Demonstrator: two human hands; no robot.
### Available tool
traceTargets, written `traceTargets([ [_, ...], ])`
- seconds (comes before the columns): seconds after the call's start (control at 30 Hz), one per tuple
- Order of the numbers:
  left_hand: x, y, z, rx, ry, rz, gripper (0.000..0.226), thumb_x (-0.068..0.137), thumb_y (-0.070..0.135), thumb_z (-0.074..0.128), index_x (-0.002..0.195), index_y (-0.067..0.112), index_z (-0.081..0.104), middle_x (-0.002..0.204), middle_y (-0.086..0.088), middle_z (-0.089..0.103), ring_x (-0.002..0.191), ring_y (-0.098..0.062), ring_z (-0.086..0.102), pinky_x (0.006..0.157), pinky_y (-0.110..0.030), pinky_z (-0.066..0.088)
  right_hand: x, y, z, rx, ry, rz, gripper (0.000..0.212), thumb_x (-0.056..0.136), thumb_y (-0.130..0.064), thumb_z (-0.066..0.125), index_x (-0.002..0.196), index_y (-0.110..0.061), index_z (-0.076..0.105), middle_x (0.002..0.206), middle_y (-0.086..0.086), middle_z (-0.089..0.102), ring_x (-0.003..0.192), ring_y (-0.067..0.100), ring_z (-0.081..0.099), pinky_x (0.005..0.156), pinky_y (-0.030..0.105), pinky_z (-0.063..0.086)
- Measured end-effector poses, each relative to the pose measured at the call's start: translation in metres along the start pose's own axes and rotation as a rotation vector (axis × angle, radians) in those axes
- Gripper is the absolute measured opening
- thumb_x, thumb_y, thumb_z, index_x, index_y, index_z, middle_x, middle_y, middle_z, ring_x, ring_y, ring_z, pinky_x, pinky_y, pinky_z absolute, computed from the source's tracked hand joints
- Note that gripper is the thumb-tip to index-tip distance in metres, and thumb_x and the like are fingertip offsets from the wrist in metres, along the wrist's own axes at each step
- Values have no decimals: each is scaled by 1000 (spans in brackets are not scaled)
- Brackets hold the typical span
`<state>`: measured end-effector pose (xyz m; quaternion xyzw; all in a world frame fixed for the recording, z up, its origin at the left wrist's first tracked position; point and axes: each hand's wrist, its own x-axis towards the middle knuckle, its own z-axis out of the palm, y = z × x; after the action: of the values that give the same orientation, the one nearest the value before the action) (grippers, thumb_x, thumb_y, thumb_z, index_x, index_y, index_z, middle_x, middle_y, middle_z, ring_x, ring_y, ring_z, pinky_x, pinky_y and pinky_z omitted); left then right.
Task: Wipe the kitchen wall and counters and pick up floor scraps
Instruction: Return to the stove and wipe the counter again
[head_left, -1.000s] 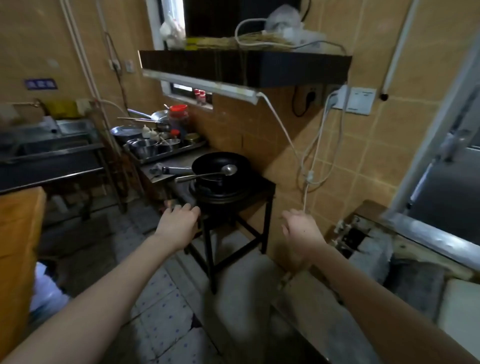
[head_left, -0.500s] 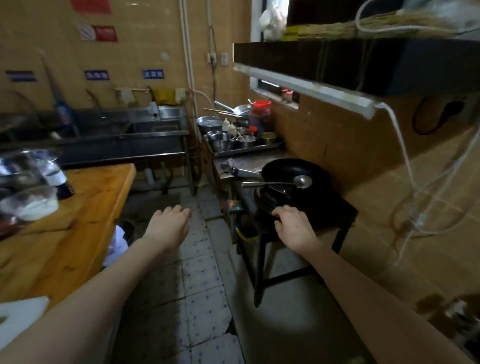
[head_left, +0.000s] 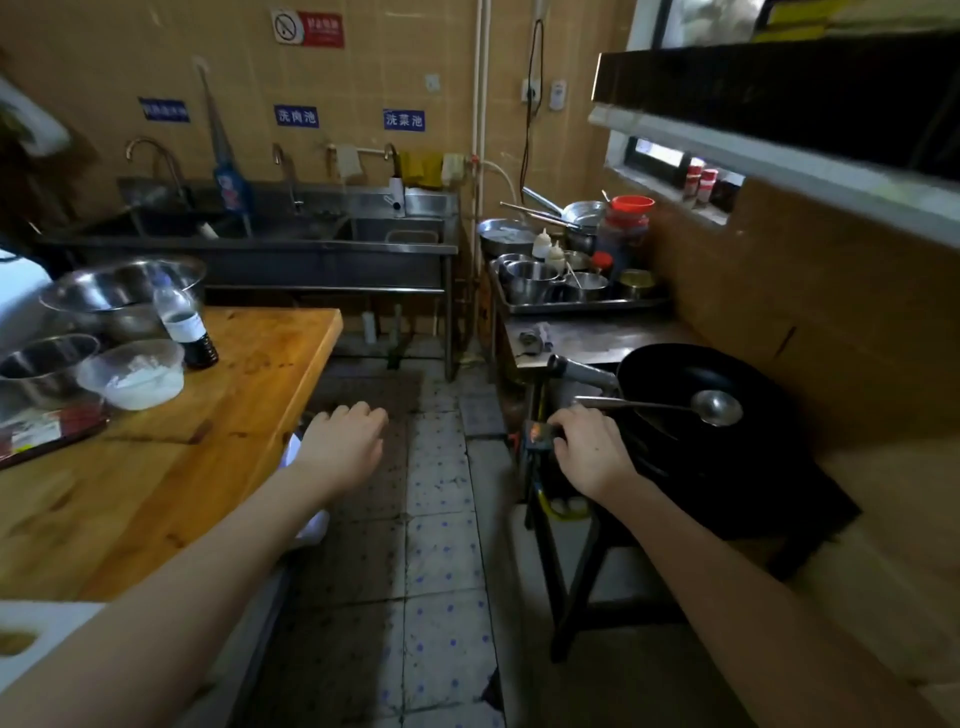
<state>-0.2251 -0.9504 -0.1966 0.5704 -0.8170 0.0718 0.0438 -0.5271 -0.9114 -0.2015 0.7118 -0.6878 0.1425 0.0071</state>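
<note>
I face a narrow kitchen aisle with a tiled floor (head_left: 441, 561). A grey crumpled rag (head_left: 535, 338) lies on the steel counter (head_left: 613, 340) at the right, beyond a black wok (head_left: 696, 395) with a metal ladle (head_left: 714, 408) in it. My right hand (head_left: 589, 449) hovers by the front left corner of the black burner stand (head_left: 727, 499), fingers loosely curled, holding nothing. My left hand (head_left: 345, 441) hangs over the aisle floor beside the wooden table (head_left: 156, 483), fingers loosely bent and empty. The tan tiled wall (head_left: 810, 322) runs along the right.
The wooden table holds steel bowls (head_left: 124, 291), a plastic bowl of white powder (head_left: 132, 374) and a dark bottle (head_left: 184, 327). A long steel sink (head_left: 291, 244) lines the back wall. A tray of steel cups (head_left: 571, 291) and a red-lidded jar (head_left: 626, 228) stand behind the rag. The range hood (head_left: 779, 109) overhangs at upper right.
My view has swung left from the right-hand wall toward the sink and table. Both hands stay raised and empty; the right one now sits by the stand's front corner.
</note>
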Motion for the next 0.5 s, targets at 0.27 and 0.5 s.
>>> traceTargets([
  [0.27,122,-99,33,-77,123,15,24,92,30,48,115,25,51,111,0,57,103,-22,56,78,-34,43,147,-24,33,1,51,2,43,87,-8,46,130,-12,47,121,8,57,115,27,49,96,38,35],
  [0.5,225,-137,59,-107,35,64,27,93,29,47,119,23,52,113,-1,57,106,-22,55,87,-39,47,241,-31,61,95,45,130,39,86,-10,50,125,-13,49,121,8,58,114,28,51,94,38,38],
])
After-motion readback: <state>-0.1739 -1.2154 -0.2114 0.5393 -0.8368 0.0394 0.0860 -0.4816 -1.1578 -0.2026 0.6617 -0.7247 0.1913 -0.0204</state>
